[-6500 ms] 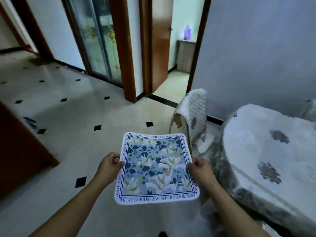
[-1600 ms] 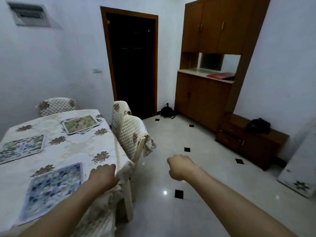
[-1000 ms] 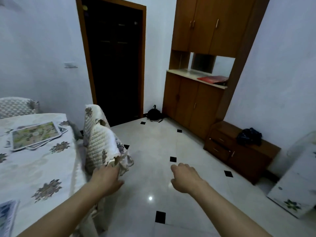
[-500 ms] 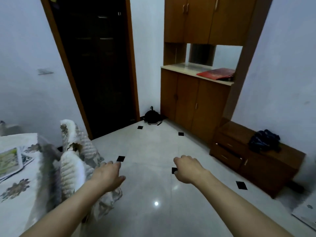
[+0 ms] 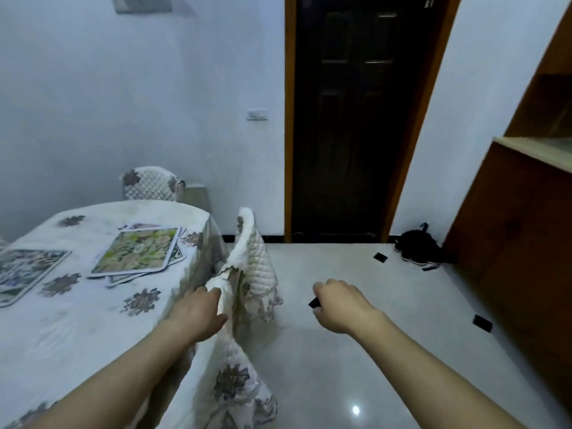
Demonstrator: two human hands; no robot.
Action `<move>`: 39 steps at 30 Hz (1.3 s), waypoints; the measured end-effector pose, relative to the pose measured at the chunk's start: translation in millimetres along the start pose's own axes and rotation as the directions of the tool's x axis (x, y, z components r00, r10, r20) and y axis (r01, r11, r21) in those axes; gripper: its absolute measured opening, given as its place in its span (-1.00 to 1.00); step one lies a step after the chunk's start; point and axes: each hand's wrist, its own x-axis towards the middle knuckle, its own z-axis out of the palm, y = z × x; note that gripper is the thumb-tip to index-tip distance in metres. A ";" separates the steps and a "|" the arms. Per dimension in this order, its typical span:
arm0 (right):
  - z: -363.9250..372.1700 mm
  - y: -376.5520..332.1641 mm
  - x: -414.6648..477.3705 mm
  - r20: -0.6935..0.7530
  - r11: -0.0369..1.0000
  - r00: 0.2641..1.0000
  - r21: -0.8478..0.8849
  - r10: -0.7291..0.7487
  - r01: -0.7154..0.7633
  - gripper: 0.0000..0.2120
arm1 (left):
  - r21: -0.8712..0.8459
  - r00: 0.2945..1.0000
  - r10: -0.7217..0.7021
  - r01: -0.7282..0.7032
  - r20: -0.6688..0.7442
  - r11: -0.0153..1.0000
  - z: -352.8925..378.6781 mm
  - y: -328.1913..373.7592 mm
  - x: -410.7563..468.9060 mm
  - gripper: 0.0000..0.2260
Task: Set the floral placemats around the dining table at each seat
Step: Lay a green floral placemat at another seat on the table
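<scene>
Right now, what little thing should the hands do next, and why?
Probably reach the left hand forward to the stack of placemats and lift the top one. Both hands are empty, the right hand curled over the floor, and the spare mats are piled near the table's far corner, while only one blue floral placemat shows laid out.

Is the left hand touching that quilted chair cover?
Touching. In the head view the left hand has its fingertips pressed against the white edge of the quilted chair cover.
</scene>
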 end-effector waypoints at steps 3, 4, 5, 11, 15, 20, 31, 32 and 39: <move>0.3 12.4 69.0 0.006 0.999 0.999 -0.004 -0.051 0.051 -0.75 | 0.002 0.999 -0.053 0.053 -0.010 0.999 -1.1 -11.6 64.4 -0.55; -0.5 19.2 91.9 0.016 0.999 0.999 -0.001 -0.051 0.051 -0.74 | -0.002 0.998 -0.065 0.065 -0.015 0.998 -2.1 -13.5 88.1 -0.55; -1.5 26.9 113.5 0.029 0.999 0.998 -0.004 -0.054 0.054 -0.73 | -0.007 0.997 -0.072 0.072 -0.010 0.997 -3.2 -14.0 110.3 -0.56; -14.2 70.2 233.3 0.050 0.994 0.993 -0.011 -0.110 0.111 -0.74 | -0.022 0.994 -0.113 0.113 -0.004 0.993 -20.8 -6.1 216.7 -0.63; -18.4 80.3 333.9 0.052 0.972 0.971 -0.007 -0.235 0.235 -0.71 | -0.024 0.977 -0.210 0.209 -0.021 0.978 -27.9 -15.3 275.2 -0.62; -23.0 63.4 463.3 0.055 0.874 0.874 -0.024 -0.484 0.485 -0.73 | -0.026 0.880 -0.474 0.475 0.023 0.880 -23.0 -44.2 322.4 -0.63; -29.5 -62.3 622.8 0.167 0.521 0.517 -0.026 -0.839 0.853 -0.88 | -0.110 0.509 -0.844 0.861 0.170 0.497 8.9 -95.1 337.1 -0.62; -27.3 -75.9 633.1 0.170 0.499 0.496 -0.028 -0.851 0.866 -0.86 | -0.113 0.485 -0.857 0.874 0.175 0.472 15.2 -104.4 340.2 -0.61; 4.6 -152.8 709.0 0.264 0.427 0.420 -0.033 -0.868 0.904 -0.83 | -0.117 0.382 -0.895 0.924 0.229 0.364 65.7 -171.7 378.4 -0.61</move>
